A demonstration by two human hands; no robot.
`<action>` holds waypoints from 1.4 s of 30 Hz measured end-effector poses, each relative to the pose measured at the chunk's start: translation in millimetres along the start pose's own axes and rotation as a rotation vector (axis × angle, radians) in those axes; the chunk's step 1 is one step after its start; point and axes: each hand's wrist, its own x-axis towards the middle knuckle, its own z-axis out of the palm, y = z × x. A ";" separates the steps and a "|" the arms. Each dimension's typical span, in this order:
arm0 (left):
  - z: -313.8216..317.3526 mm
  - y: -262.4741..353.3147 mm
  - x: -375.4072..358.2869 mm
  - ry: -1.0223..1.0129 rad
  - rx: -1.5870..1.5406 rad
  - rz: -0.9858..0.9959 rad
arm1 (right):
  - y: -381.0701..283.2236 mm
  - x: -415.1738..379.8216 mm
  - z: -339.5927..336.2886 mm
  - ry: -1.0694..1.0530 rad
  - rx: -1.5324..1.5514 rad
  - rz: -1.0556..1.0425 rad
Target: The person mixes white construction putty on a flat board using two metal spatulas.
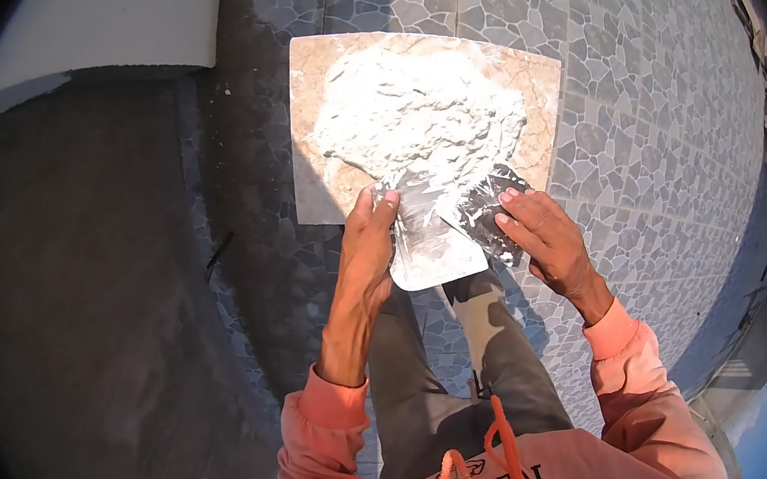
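Observation:
My left hand (366, 244) grips the left edge of a flat, pale, smooth scraper plate (439, 259), thumb on top. White paste is smeared over the plate's upper part. In my right hand (546, 234) is a black putty scraper (488, 215) streaked with white, its left side against or just over the pale plate. Just beyond both tools, a thick, wet-looking heap of white putty (414, 102) spreads over a beige marbled tile board (536, 77). Glare washes out much of the putty's surface.
Grey stone-patterned floor tiles (636, 113) extend ahead and to the right. A dark grey surface (91, 275) fills the left side, with a pale wall or block (109, 29) above it. My legs (502, 349) are below the board.

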 end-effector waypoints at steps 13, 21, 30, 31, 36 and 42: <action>-6.8 1.5 8.5 0.062 0.085 -0.038 | -6.3 1.8 -12.0 0.252 0.686 1.003; -0.7 -5.3 5.5 -0.025 0.114 -0.191 | -10.6 43.0 15.1 0.323 1.311 1.248; -5.1 -8.3 8.2 -0.168 0.104 -0.223 | -6.6 46.0 34.7 0.267 1.402 1.336; -5.4 -8.7 10.2 -0.164 0.091 -0.218 | -7.9 44.4 35.1 0.260 1.405 1.337; -8.3 -4.5 18.1 -0.085 0.071 -0.216 | -15.7 30.4 30.0 0.242 1.415 1.348; -29.3 8.4 33.8 -0.021 -0.076 -0.154 | -18.9 3.4 14.6 0.048 1.193 1.373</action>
